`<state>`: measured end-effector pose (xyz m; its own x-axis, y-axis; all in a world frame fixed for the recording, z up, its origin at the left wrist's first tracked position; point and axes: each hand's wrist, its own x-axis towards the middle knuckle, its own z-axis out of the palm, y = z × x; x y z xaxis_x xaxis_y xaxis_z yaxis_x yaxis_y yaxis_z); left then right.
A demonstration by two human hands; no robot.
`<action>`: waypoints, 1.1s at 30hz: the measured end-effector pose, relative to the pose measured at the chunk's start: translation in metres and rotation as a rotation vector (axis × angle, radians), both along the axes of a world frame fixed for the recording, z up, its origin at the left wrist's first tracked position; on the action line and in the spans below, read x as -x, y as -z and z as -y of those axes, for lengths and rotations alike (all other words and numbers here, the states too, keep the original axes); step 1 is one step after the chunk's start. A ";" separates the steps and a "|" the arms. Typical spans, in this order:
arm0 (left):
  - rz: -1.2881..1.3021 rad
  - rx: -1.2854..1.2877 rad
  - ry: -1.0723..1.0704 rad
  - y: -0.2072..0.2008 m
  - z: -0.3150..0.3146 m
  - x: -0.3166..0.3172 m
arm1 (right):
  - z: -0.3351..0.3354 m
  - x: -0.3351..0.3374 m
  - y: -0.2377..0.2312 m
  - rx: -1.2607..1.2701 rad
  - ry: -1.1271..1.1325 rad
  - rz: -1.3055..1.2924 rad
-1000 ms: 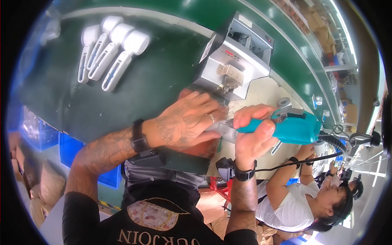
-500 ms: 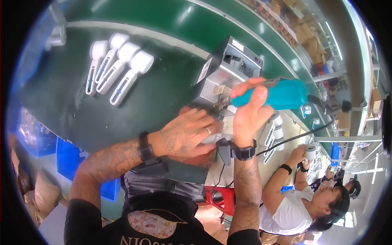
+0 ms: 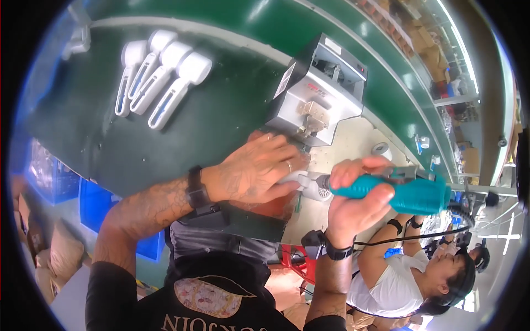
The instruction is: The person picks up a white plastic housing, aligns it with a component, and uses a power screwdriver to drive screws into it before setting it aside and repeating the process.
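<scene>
on green surface (image 3: 176, 151), four white devices (image 3: 195, 68) are laid; white piece (image 3: 317, 192) is gripped by left hand (image 3: 255, 170), teal driver (image 3: 422, 197) by right hand (image 3: 350, 209).

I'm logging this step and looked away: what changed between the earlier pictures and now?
Since half a second ago, the right hand has brought the teal electric screwdriver from the screw feeder back toward the person, its tip now at the white handheld device. Nothing was visibly let go. The left hand stayed on that device; four similar ones lie as before.
</scene>
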<state>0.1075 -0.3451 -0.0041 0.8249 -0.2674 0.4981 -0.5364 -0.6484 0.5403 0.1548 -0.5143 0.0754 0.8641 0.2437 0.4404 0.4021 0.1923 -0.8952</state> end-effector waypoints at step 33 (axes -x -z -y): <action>0.185 -0.137 0.092 -0.023 0.002 0.055 | 0.057 0.085 0.009 -0.297 -0.008 -0.238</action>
